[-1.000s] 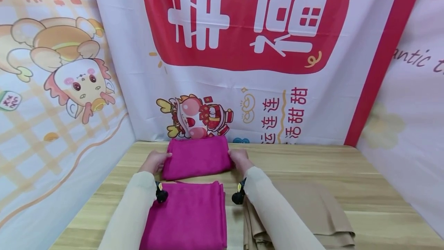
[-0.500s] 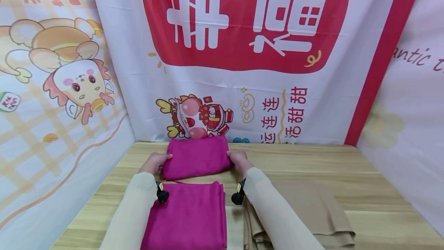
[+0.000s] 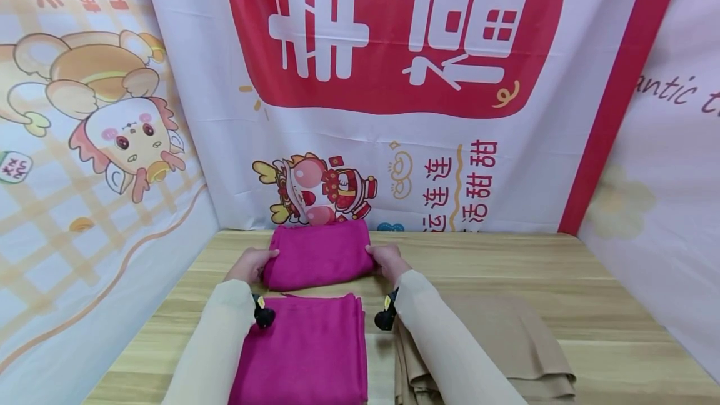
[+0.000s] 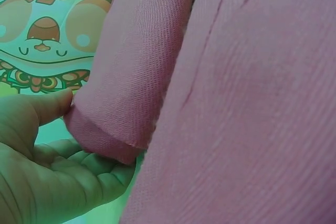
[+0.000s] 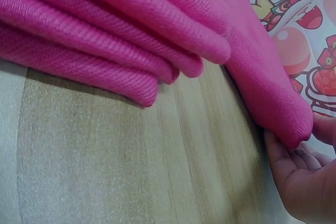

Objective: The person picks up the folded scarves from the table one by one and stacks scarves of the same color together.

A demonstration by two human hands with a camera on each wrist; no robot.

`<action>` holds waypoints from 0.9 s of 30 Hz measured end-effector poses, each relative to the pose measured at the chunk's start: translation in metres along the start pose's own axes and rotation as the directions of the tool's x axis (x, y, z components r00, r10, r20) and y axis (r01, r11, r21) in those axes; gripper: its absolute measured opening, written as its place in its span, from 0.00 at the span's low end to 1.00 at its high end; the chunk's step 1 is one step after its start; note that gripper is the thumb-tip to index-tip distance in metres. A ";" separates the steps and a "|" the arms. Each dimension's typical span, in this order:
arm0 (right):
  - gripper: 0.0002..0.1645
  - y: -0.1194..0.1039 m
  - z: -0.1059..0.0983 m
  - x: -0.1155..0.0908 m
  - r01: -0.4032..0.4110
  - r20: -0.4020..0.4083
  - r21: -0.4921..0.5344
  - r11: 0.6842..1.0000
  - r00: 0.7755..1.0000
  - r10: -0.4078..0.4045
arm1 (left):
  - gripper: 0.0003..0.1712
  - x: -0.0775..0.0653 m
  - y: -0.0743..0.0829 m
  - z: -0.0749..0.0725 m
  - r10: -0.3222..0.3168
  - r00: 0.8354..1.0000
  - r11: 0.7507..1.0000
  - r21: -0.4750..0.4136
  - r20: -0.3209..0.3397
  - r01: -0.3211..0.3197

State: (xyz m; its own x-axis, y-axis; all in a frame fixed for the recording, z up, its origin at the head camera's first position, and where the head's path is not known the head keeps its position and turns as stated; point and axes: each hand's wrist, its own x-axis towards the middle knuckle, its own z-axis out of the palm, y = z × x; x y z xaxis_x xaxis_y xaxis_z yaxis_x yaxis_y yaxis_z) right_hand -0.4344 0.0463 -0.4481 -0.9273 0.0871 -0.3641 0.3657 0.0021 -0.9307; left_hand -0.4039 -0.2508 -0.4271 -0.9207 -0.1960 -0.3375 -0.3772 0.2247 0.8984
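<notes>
A folded magenta cloth point(image 3: 320, 256) lies at the far edge of the table, against the back hanging. My left hand point(image 3: 253, 264) holds its left end; in the left wrist view the thumb is on top and the curled fingers are beneath the folded end point(image 4: 113, 124). At the opposite end my right hand point(image 3: 388, 260) pinches the right corner. The right wrist view has that corner point(image 5: 289, 119) between thumb and fingers. Nearer to me, between my forearms, sits a thicker folded magenta cloth point(image 3: 304, 349), which neither hand touches. Its layered folds point(image 5: 105, 40) show in the right wrist view.
Brown folded cloth point(image 3: 495, 342) lies on the wooden table point(image 3: 607, 305) at the right, partly behind my right forearm. A printed hanging point(image 3: 523, 174) rises directly behind the table, with a printed side hanging point(image 3: 112, 217) at the left.
Both hands keep their hold on the far magenta cloth, almost still. The right hand has shifted very slightly to the left. The other cloths stay put.
</notes>
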 end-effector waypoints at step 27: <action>0.13 0.001 0.005 0.007 -0.030 -0.040 0.028 0.999 0.999 0.031 | 0.11 -0.001 0.000 -0.004 -0.004 1.000 0.992 -0.124 -0.019 0.001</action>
State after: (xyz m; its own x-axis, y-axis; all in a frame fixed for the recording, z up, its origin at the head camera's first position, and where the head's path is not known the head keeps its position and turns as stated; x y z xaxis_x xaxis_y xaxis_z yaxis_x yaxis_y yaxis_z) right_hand -0.4409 0.0421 -0.4521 -0.9115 0.1268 -0.3914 0.3911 -0.0280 -0.9199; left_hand -0.4026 -0.2546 -0.4252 -0.9172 -0.2150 -0.3354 -0.3631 0.1046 0.9259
